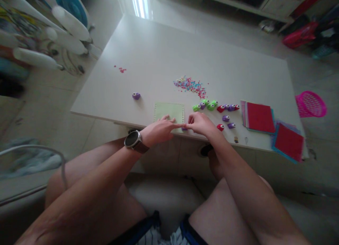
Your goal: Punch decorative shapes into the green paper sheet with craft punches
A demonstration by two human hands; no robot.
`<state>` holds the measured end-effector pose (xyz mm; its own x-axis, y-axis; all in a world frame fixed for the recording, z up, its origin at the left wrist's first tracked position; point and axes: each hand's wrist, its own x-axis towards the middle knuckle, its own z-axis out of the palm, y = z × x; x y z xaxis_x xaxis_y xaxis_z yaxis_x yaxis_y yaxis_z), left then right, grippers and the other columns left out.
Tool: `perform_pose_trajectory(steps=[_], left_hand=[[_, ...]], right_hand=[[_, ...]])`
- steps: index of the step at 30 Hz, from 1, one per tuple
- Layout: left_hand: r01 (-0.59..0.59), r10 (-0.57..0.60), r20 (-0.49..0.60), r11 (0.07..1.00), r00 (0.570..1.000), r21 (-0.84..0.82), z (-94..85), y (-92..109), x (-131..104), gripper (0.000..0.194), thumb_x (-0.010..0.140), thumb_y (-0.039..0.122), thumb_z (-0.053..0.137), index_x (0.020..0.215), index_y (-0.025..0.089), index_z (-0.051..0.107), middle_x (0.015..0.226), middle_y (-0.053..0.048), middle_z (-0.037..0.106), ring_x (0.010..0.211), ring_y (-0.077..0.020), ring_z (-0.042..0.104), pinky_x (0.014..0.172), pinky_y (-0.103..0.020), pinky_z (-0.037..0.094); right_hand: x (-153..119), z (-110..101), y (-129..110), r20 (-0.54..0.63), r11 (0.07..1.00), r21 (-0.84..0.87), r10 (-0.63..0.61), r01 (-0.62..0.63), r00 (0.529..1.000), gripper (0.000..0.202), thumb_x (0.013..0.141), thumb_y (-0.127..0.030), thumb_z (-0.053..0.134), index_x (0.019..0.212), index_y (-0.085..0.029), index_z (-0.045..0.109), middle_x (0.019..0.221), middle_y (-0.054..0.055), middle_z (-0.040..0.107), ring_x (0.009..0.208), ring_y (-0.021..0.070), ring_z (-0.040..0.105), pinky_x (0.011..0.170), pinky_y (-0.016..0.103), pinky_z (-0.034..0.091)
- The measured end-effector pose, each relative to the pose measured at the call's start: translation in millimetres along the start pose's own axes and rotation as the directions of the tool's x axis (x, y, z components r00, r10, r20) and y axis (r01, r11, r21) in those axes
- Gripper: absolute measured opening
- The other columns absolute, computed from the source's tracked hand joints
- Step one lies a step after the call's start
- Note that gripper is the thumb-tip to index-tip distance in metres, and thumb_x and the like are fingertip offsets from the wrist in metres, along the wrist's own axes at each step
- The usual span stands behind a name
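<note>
A pale green sheet of paper [166,109] with small holes along its side edges lies at the table's near edge. My left hand [162,130] rests on it with fingers stretched out, the index finger reaching to the sheet's right edge. At that corner my right hand [200,124] is closed in a pinch on a small purple paper punch [184,128], mostly hidden under the fingertips. Several more punches in green [211,106], purple [226,118] and red [220,127] stand right of my right hand. One purple punch [136,95] stands apart on the left.
A heap of coloured paper bits [192,86] lies beyond the sheet, and a few red bits [122,70] lie farther left. Two stacks of coloured paper, one [261,117] beside the other [288,142], occupy the right end. A pink basket [311,103] stands past the table.
</note>
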<state>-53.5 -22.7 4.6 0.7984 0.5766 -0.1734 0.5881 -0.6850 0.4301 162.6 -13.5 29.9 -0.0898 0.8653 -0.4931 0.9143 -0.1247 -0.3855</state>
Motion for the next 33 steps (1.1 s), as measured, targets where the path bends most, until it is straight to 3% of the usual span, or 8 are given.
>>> perform_pose_trajectory(steps=[4, 9, 14, 22, 27, 33], left_hand=[[0.071, -0.071, 0.019, 0.997, 0.997, 0.008, -8.2, 7, 1, 0.064, 0.093, 0.008, 0.052, 0.154, 0.026, 0.055, 0.129, -0.009, 0.074, 0.119, -0.0217, 0.066, 0.116, -0.042, 0.045], [0.182, -0.182, 0.002, 0.982, 0.983, -0.042, -15.3, 11, 1, 0.055, 0.093, 0.008, 0.053, 0.144, 0.023, 0.065, 0.114, -0.009, 0.078, 0.112, -0.0226, 0.067, 0.103, -0.035, 0.052], [0.229, -0.229, 0.011, 0.973, 0.973, -0.034, -18.8, 10, 4, 0.049, 0.093, 0.009, 0.052, 0.138, 0.020, 0.070, 0.108, -0.011, 0.078, 0.108, -0.0229, 0.069, 0.100, -0.035, 0.053], [0.211, -0.211, 0.021, 0.978, 0.977, 0.002, -21.0, 14, 5, 0.046, 0.093, 0.009, 0.051, 0.134, 0.016, 0.070, 0.107, -0.012, 0.078, 0.109, -0.0236, 0.070, 0.102, -0.036, 0.052], [0.212, -0.212, 0.043, 0.977, 0.976, 0.016, -24.2, 17, 5, 0.044, 0.094, 0.009, 0.051, 0.132, 0.014, 0.070, 0.107, -0.013, 0.077, 0.109, -0.0237, 0.071, 0.102, -0.036, 0.051], [0.222, -0.223, 0.035, 0.975, 0.974, 0.011, -23.4, 17, 5, 0.044, 0.094, 0.008, 0.050, 0.132, 0.014, 0.071, 0.104, -0.012, 0.078, 0.109, -0.0246, 0.071, 0.100, -0.036, 0.053]], right_hand=[[-3, -4, 12, -0.076, 0.998, 0.047, -0.033, 0.036, 0.997, 0.020, 0.088, -0.036, 0.078, 0.082, -0.017, 0.073, 0.082, 0.007, 0.075, 0.074, 0.0184, 0.066, 0.067, 0.028, 0.043], [-1, 6, 15, -0.198, 0.996, -0.041, -0.089, 0.083, 0.976, 0.019, 0.093, -0.036, 0.073, 0.095, -0.017, 0.076, 0.094, 0.009, 0.078, 0.087, 0.0220, 0.069, 0.079, 0.031, 0.048], [-2, 8, 11, -0.172, 0.977, -0.148, -0.177, 0.153, 0.969, 0.016, 0.090, -0.025, 0.071, 0.102, -0.018, 0.078, 0.108, 0.012, 0.078, 0.102, 0.0259, 0.071, 0.090, 0.033, 0.049], [-8, -1, 17, -0.139, 0.970, -0.233, -0.105, 0.071, 0.985, 0.015, 0.087, -0.019, 0.065, 0.098, -0.018, 0.076, 0.099, 0.012, 0.078, 0.095, 0.0264, 0.071, 0.082, 0.033, 0.048], [-11, 3, 14, -0.171, 0.969, -0.199, -0.183, 0.148, 0.968, 0.022, 0.087, -0.019, 0.065, 0.107, -0.019, 0.073, 0.117, 0.011, 0.076, 0.099, 0.0250, 0.069, 0.083, 0.033, 0.048], [-11, 6, 9, -0.108, 0.977, -0.077, -0.206, 0.198, 0.973, 0.030, 0.082, -0.013, 0.064, 0.110, -0.022, 0.069, 0.105, 0.004, 0.078, 0.092, 0.0210, 0.069, 0.081, 0.030, 0.047]])
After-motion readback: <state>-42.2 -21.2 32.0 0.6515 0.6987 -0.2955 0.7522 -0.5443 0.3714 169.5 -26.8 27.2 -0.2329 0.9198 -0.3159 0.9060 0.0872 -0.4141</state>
